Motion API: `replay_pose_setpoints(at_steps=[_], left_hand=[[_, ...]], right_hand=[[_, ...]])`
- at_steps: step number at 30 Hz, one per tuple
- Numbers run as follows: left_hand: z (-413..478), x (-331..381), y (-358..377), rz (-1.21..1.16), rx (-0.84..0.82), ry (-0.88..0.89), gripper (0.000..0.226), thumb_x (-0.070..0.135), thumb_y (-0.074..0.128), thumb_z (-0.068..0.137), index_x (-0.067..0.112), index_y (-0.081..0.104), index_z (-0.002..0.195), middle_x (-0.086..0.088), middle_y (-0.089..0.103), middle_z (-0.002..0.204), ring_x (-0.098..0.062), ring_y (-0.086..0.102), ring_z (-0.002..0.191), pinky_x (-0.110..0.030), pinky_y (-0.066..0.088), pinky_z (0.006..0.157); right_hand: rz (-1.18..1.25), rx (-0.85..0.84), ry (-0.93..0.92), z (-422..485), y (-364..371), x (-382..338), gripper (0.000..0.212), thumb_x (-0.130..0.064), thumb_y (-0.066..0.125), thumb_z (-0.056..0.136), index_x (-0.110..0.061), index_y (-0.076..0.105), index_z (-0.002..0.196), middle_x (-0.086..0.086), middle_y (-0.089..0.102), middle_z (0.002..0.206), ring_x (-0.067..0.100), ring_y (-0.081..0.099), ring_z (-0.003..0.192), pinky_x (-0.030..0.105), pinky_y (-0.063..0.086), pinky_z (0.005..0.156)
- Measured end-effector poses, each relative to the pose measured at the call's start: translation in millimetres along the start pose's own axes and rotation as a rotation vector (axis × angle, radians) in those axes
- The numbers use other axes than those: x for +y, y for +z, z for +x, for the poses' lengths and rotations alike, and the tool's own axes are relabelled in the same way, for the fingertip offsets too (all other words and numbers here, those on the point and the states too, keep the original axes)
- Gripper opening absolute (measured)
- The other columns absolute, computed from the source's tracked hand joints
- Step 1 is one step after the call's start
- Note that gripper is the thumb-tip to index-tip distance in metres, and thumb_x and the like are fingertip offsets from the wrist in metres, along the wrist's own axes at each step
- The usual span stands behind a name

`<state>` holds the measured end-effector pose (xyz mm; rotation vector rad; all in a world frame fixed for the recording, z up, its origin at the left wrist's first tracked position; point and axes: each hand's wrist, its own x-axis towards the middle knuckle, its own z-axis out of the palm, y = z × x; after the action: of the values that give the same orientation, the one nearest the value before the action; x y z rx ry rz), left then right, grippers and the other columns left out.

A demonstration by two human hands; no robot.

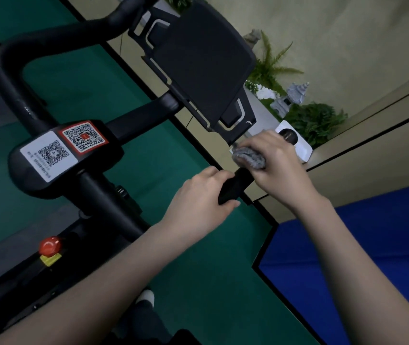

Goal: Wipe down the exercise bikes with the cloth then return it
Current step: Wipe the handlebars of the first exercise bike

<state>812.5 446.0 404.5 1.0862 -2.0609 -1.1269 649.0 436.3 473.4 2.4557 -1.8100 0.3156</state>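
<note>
Green floor point(210, 270) runs under both arms; a blue mat point(360, 257) lies below and to the R of the R hand point(280, 165). The black bike point(108, 200) fills the area L of both hands, its dark screen point(203, 63) just above the R hand. Ferns point(315, 123) and a stone lantern point(290, 95) sit beyond the R hand, by the wall.

L hand point(198, 195) is curled round the black bar point(235, 185), thumb below, fingers over the top. R hand sits just up the same bar, nearly touching the L, fingers wrapped over a grey cloth point(249, 158) bunched vs. the bar end. The cloth shows at the L edge of the R hand, btwn its fingers and the bar.

Two QR stickers, white point(49, 155) and red point(84, 138), are on the stem well L of the L hand. A red knob point(49, 245) is below-L of it.
</note>
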Motion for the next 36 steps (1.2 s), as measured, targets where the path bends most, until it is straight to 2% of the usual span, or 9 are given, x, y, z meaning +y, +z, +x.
replay_pose_setpoints(at_steps=[4,7,10,16,18,23,29,32,36], left_hand=[[0.3,0.4,-0.5,0.007,-0.009,-0.016,0.048,0.039,0.069,0.082,0.026,0.055,0.126,0.004,0.055,0.109,-0.023,0.058,0.095,-0.041,0.049,0.086],[0.3,-0.1,-0.1,0.007,-0.018,-0.034,0.049,0.041,0.068,0.083,0.029,0.053,0.128,0.006,0.055,0.110,-0.021,0.058,0.097,-0.040,0.049,0.087],[0.5,-0.3,1.0,0.020,-0.022,-0.042,0.049,0.042,0.067,0.083,0.031,0.052,0.128,0.008,0.054,0.111,-0.021,0.057,0.099,-0.040,0.048,0.088],[1.1,0.0,2.6,0.040,0.000,-0.027,0.049,0.041,0.069,0.081,0.031,0.054,0.126,0.005,0.056,0.110,-0.022,0.057,0.100,-0.038,0.047,0.089],[1.5,-0.5,2.0,0.035,0.005,-0.024,0.049,0.040,0.070,0.080,0.031,0.054,0.126,0.007,0.056,0.108,-0.020,0.057,0.099,-0.036,0.047,0.089],[1.0,-2.2,0.7,0.019,-0.004,-0.016,0.049,0.041,0.071,0.080,0.029,0.056,0.125,0.007,0.058,0.112,-0.018,0.057,0.102,-0.036,0.046,0.092],[2.6,-3.3,1.4,0.029,-0.001,-0.017,0.051,0.041,0.072,0.078,0.028,0.056,0.125,0.004,0.058,0.113,-0.022,0.057,0.106,-0.039,0.047,0.092],[3.1,-3.9,1.5,0.025,-0.010,-0.021,0.051,0.042,0.071,0.078,0.029,0.056,0.125,0.004,0.058,0.114,-0.022,0.057,0.107,-0.040,0.047,0.092],[3.7,-4.8,1.1,0.025,-0.011,-0.024,0.051,0.042,0.071,0.079,0.030,0.056,0.126,0.004,0.058,0.115,-0.022,0.056,0.108,-0.039,0.047,0.093]], right_hand=[[0.005,-0.081,-0.068,1.0,-2.9,-0.6,0.018,-0.023,0.069,0.087,-0.006,0.069,0.092,0.006,0.066,0.087,0.025,0.057,0.087,0.029,0.039,0.082],[-0.003,-0.032,-0.066,4.3,-7.5,3.0,0.012,-0.017,0.069,0.088,-0.005,0.069,0.091,0.008,0.067,0.086,0.026,0.058,0.086,0.025,0.036,0.079],[-0.015,0.004,-0.050,6.3,-9.1,3.9,0.006,-0.009,0.070,0.085,-0.005,0.070,0.090,0.009,0.068,0.085,0.029,0.060,0.086,0.029,0.039,0.077],[-0.014,-0.197,-0.112,7.3,-2.4,-2.5,0.011,-0.010,0.071,0.084,-0.006,0.071,0.094,0.008,0.068,0.089,0.028,0.059,0.089,0.029,0.039,0.079],[-0.028,-0.202,-0.087,15.9,-8.5,1.4,0.011,-0.011,0.070,0.085,-0.007,0.071,0.095,0.010,0.068,0.089,0.029,0.059,0.090,0.028,0.038,0.075],[-0.100,-0.130,0.014,25.3,-15.9,2.8,0.014,-0.015,0.068,0.086,-0.006,0.072,0.097,0.015,0.069,0.092,0.031,0.060,0.092,0.040,0.047,0.081],[0.028,-0.350,0.095,29.0,-14.6,-11.1,0.017,-0.022,0.072,0.084,-0.013,0.073,0.098,0.007,0.073,0.093,0.022,0.064,0.096,0.037,0.050,0.083],[-0.052,-0.460,0.073,33.9,-17.6,-11.7,0.023,-0.025,0.071,0.084,-0.013,0.072,0.104,0.008,0.071,0.099,0.022,0.062,0.101,0.037,0.049,0.086],[-0.087,-0.562,0.100,44.6,-22.8,-9.3,0.018,-0.023,0.070,0.084,-0.014,0.073,0.099,0.010,0.071,0.092,0.022,0.064,0.092,0.038,0.053,0.079]])
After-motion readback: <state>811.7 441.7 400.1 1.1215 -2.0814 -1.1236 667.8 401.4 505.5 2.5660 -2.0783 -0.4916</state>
